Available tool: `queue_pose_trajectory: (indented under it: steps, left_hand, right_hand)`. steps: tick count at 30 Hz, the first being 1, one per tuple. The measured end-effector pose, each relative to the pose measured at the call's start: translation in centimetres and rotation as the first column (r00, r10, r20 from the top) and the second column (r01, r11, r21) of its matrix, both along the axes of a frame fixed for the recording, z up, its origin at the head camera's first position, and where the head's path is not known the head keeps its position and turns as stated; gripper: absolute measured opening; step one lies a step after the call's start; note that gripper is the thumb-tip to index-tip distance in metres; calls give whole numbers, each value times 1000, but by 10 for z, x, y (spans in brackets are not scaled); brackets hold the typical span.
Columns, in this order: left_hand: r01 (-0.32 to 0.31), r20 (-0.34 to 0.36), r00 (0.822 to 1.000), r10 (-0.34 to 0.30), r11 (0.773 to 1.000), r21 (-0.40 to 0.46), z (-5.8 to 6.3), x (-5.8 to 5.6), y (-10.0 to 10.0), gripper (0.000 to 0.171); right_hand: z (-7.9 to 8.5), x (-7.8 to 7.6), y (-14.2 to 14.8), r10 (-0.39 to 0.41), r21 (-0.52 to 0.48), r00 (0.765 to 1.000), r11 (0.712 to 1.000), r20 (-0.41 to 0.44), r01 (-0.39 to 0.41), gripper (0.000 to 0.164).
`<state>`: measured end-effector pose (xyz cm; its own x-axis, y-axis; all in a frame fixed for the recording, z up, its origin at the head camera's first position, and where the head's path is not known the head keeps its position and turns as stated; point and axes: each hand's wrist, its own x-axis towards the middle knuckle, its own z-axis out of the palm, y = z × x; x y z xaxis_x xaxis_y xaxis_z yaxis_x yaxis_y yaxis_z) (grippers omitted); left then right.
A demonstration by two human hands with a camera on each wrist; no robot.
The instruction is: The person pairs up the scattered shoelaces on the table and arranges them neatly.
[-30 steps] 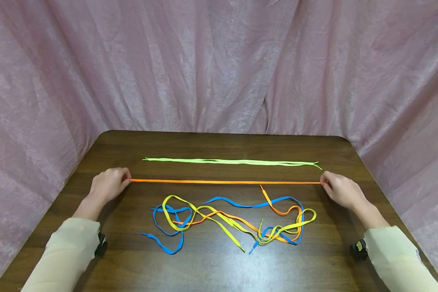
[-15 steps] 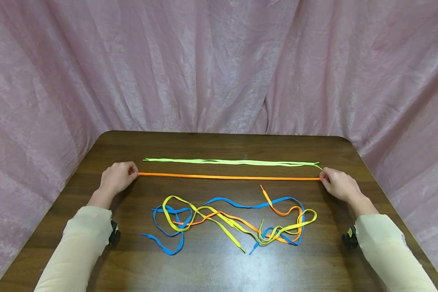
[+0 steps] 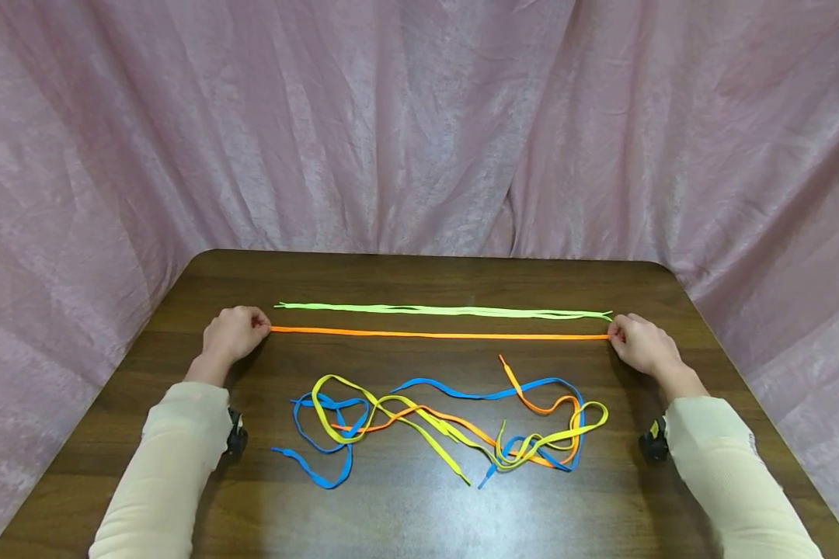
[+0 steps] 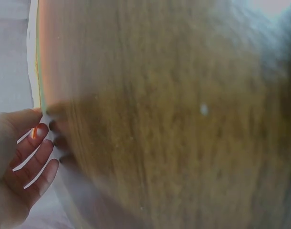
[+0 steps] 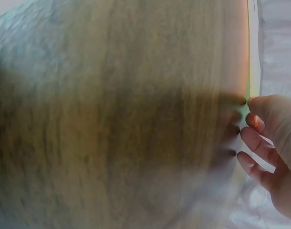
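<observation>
An orange shoelace [image 3: 433,335] is stretched almost straight across the table. My left hand [image 3: 236,334] pinches its left end between thumb and forefinger, and the orange tip pokes out past the thumb in the left wrist view [image 4: 34,131]. At the other end my right hand [image 3: 645,343] pinches the lace; a bit of orange shows by the forefinger in the right wrist view. Just behind lies a bundle of neon green laces [image 3: 440,310], roughly parallel to the orange one. Its right tips reach close to my right fingers; whether they touch I cannot tell.
Nearer the front, a blue lace [image 3: 332,481], a yellow lace [image 3: 433,444] and another orange lace [image 3: 461,423] lie in a loose tangle. They rest on the brown wooden table [image 3: 405,520]. A pink curtain [image 3: 419,124] hangs behind the table and at its sides.
Both hands have moved away from the body and a little closer together, bringing the held orange shoelace nearer the green bundle. The tangled laces have stayed in place.
</observation>
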<state>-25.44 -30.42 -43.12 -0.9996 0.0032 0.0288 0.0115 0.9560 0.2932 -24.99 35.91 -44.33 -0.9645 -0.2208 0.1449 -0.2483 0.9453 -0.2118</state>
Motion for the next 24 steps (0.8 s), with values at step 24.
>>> queue_pose_trajectory:
  steps: [24]
  left_hand:
    - [-47,-7,999,47,999,-3,0,-11,9,9]
  right_hand:
    - [5,-4,-4,-13,23,999,1000,52,12,5]
